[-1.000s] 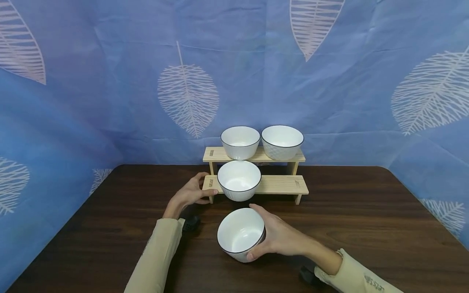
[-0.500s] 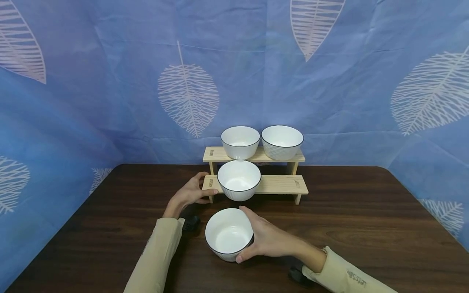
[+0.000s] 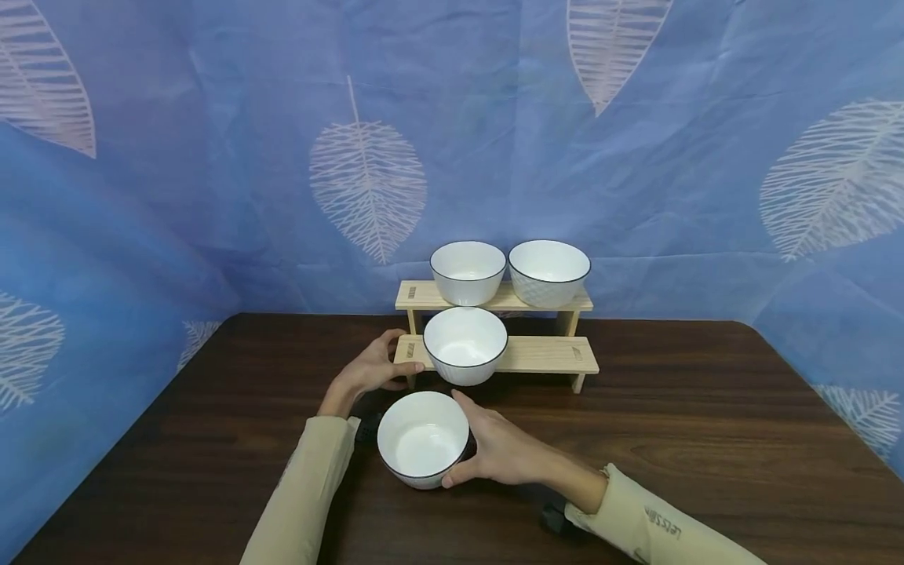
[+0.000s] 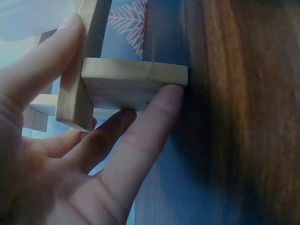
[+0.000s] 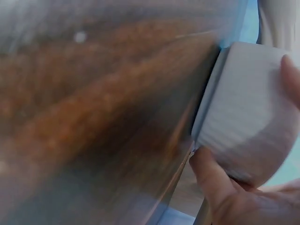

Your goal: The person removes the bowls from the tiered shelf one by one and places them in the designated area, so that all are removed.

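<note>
My left hand (image 3: 367, 370) grips the left end of a two-step wooden rack (image 3: 544, 355). In the left wrist view, the thumb lies on the lower board and the other fingers reach around the rack's leg (image 4: 133, 72). My right hand (image 3: 500, 446) holds a white, dark-rimmed bowl (image 3: 422, 435) by its right side, thumb in front and fingers behind. This bowl is upright in front of the rack; the right wrist view shows its ribbed outer wall (image 5: 248, 112) close over the table. Another white bowl (image 3: 464, 337) stands on the lower step, left of centre.
Two more white bowls, a left one (image 3: 468, 263) and a right one with a textured wall (image 3: 549, 263), sit side by side on the upper step. Beneath everything is a dark wooden table (image 3: 678, 408). Behind it hangs a blue cloth (image 3: 480, 157) with white leaf prints.
My right hand has carried the bowl leftward and slightly toward the rack. The left hand keeps its grip on the rack, and the bowls on the steps stay in place.
</note>
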Demonstrator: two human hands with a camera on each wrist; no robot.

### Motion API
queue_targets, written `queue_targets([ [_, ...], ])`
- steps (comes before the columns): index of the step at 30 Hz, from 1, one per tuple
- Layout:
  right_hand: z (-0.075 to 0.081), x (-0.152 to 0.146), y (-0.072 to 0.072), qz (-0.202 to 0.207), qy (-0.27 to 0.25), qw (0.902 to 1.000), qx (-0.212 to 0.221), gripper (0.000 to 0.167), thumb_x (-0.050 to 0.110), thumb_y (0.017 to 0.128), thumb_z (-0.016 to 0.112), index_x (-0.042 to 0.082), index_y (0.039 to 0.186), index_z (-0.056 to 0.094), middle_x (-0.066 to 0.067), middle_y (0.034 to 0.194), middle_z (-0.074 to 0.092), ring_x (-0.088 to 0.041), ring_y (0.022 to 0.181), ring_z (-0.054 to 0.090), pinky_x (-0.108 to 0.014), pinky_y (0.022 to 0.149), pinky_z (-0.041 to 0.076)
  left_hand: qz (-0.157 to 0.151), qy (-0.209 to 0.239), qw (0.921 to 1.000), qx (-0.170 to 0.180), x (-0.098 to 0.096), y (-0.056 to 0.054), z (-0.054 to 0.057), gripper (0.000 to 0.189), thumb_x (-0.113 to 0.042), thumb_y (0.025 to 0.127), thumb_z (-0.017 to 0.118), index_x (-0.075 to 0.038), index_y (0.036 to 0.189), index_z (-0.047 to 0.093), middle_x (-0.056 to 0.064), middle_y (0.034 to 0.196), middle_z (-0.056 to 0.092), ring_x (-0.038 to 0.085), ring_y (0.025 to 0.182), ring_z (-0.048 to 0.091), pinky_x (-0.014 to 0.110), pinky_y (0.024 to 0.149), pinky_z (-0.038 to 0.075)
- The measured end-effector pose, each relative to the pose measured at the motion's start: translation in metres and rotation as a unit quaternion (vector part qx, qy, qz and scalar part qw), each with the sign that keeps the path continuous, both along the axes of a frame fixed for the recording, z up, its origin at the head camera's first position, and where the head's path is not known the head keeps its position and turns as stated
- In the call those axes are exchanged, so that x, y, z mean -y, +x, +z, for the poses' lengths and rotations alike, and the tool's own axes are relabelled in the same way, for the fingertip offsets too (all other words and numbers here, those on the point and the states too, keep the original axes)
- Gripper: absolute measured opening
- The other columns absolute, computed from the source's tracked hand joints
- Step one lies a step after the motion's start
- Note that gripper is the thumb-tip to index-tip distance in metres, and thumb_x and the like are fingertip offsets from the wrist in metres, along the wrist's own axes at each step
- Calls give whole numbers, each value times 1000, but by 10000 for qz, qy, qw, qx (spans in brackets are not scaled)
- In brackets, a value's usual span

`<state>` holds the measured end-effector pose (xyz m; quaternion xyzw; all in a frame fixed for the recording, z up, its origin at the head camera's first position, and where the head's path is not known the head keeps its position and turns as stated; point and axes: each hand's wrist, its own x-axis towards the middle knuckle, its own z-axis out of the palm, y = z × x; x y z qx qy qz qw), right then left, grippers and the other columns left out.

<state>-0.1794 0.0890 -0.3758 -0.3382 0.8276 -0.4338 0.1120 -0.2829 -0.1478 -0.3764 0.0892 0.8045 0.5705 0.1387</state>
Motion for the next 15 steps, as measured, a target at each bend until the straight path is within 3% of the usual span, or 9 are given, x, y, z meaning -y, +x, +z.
queue_targets([
  [5,8,-10,-2,84,-289,9984,473,98,2,81,85,-19,150,19,-37,144,43,-47,130,50,-45,99,52,34,-101,9999,-6,-2,-2,1,76,-5,95,71,3,154,24,29,133,49,41,109,63,54,87,57],
  [6,10,-13,-3,68,-326,9981,526,97,0,81,84,-20,150,19,-39,144,42,-49,130,49,-48,100,51,36,-109,9999,-3,-2,-3,1,76,-5,95,71,3,154,24,29,134,49,41,109,63,54,87,57],
  [15,16,-49,-9,-425,-441,9972,427,78,4,83,82,-16,144,37,-33,137,51,-44,120,57,-49,100,51,1,-142,9999,21,-1,-4,-2,75,-4,95,71,4,153,24,30,135,48,43,112,62,56,88,56],
])
